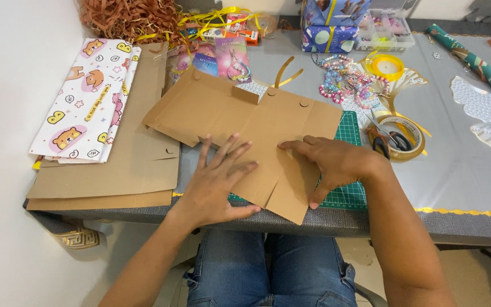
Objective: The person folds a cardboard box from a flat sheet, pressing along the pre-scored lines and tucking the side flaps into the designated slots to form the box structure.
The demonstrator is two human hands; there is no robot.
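A flat, unfolded brown cardboard box blank (240, 116) lies on the grey table, partly over a green cutting mat (348, 190). My left hand (220, 182) presses flat on its near flap with fingers spread. My right hand (333, 165) rests palm down on the blank's right part, fingers pointing left and thumb over the mat's edge. Neither hand grips anything.
More flat cardboard sheets (115, 170) and folded bear-print wrapping paper (89, 99) lie at left. Scissors (387, 136) rest on a tape roll (407, 139) at right. Bead bracelets (342, 82), yellow ribbon (386, 65), brown paper shred (132, 20), gift boxes (331, 25) and a wrapping-paper roll (475, 62) fill the back.
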